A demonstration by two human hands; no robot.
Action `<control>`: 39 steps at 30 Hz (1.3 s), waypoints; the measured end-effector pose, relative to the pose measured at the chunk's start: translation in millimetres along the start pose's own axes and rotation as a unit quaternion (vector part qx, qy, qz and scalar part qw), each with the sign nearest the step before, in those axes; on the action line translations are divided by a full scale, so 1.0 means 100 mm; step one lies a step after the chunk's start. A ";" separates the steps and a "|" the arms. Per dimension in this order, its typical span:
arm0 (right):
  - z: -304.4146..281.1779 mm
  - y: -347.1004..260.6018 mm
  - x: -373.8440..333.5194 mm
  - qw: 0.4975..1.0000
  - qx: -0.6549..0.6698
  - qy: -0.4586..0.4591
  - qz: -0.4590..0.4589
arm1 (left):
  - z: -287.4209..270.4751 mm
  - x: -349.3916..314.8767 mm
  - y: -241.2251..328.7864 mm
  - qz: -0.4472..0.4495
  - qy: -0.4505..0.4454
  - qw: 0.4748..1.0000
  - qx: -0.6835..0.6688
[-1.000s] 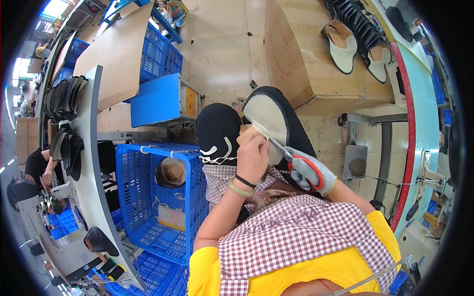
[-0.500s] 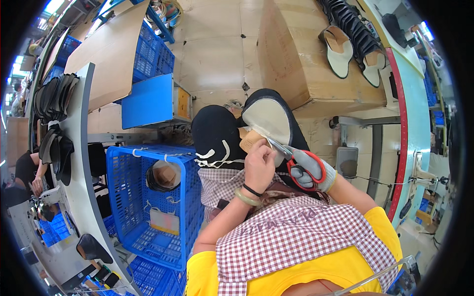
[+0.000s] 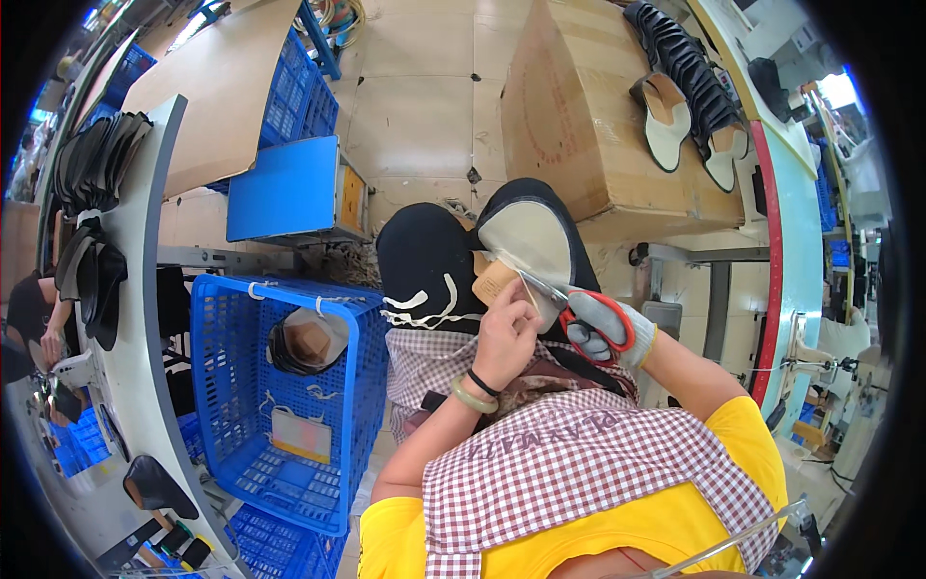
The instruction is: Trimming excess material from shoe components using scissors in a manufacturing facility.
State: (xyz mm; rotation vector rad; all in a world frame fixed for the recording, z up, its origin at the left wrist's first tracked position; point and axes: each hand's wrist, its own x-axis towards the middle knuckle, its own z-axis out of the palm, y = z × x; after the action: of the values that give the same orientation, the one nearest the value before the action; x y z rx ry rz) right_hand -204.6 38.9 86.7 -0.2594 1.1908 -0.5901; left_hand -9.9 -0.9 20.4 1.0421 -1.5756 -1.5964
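A shoe upper with a cream front, dark edging and tan lining [image 3: 526, 234] lies across my thighs. My left hand [image 3: 508, 326], bare, is closed on its tan back part, the fingers pinched near the edge. My right hand [image 3: 610, 331], in a grey glove, grips scissors with red handles [image 3: 627, 338]. Their metal blades point up and left over the cream part, close to my left fingertips. How far apart the blades stand is hard to make out. Thin white trimmings [image 3: 424, 307] lie on my left thigh.
At my left stands a blue plastic crate [image 3: 362, 386] holding shoe parts. Grey-topped bench [image 3: 159, 289] with dark uppers runs beyond it. A cardboard box [image 3: 617, 145] ahead right carries a row of uppers. Farther left, another person's hand [image 3: 51, 343] shows at a machine.
My left fingers have shifted slightly at the upper's edge. The scissors stay nearly in place beside them. The whole view has tilted a little.
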 end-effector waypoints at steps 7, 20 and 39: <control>0.06 -0.08 0.09 0.999 0.002 0.020 0.032 | -0.06 -0.09 0.03 -0.012 -0.056 0.998 -0.035; -0.11 0.00 0.30 0.998 -0.046 0.029 -0.010 | -0.19 -0.18 0.21 0.020 -0.017 0.992 -0.123; -0.35 0.15 0.29 0.983 0.065 0.008 -0.171 | -0.10 0.76 0.19 0.216 0.057 0.899 0.377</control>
State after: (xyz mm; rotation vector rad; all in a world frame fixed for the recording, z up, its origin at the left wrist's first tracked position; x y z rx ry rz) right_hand -225.4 38.8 43.4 -0.3522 1.1254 -0.9687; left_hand -38.6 -73.7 32.6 1.0183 -2.2127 -0.6015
